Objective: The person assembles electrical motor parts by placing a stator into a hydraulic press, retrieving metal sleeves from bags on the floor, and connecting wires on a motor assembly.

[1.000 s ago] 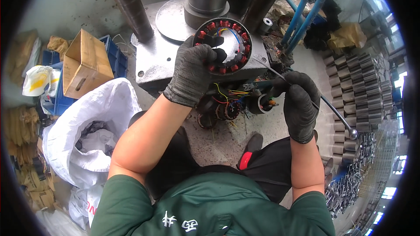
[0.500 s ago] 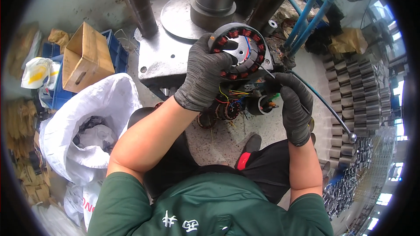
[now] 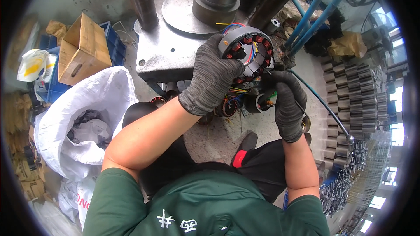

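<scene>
Round grey-metal ring with copper-red coils sat at one o'clock, left dark-gloved hand closed around rim. Right dark-gloved hand curled around thin metal rod, near ring's five o'clock. Firm ring, light rod pressure seemed best.

We see a metal machine bed carrying a flat round plate and a dark upright column, while the speckled floor bears wire-wound rings and a white sack.
</scene>
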Tool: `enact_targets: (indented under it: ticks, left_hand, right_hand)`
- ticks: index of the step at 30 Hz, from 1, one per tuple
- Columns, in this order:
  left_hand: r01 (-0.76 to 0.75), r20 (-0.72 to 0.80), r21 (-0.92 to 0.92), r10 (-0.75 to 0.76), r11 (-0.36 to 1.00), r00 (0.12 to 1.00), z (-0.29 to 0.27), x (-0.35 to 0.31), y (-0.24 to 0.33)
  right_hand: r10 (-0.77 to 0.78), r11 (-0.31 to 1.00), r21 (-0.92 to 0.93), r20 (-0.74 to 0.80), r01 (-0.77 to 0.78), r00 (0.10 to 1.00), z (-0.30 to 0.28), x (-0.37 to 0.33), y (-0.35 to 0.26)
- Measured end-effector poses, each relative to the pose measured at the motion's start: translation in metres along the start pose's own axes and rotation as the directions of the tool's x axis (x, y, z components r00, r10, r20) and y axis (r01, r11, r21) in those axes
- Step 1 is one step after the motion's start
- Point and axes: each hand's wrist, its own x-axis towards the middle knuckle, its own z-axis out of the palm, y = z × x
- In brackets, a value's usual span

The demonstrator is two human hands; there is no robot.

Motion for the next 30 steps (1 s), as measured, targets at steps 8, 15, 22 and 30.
enact_targets:
  ticks: [8, 15, 22, 30]
  left_hand:
    - [-0.194, 0.065, 0.293, 0.183, 0.936, 0.981, 0.003, -0.002, -0.012]
    - [-0.005, -0.026, 0.056, 0.006, 0.998, 1.000, 0.003, 0.004, -0.006]
    - [0.094, -0.018, -0.267, -0.102, 0.959, 0.995, -0.005, 0.005, -0.008]
    - [0.046, 0.013, -0.195, -0.044, 0.980, 0.999, 0.002, 0.001, -0.007]
  right_hand:
    - [-0.037, 0.990, -0.136, 0.024, 0.040, 0.999, 0.006, 0.005, 0.012]
    - [-0.114, 0.925, -0.347, 0.134, 0.154, 0.984, 0.005, 0.006, -0.003]
    - [0.165, 0.967, 0.188, 0.047, -0.171, 0.985, -0.006, 0.007, -0.005]
    - [0.024, 0.994, -0.105, -0.065, -0.030, 0.998, -0.010, 0.008, 0.001]
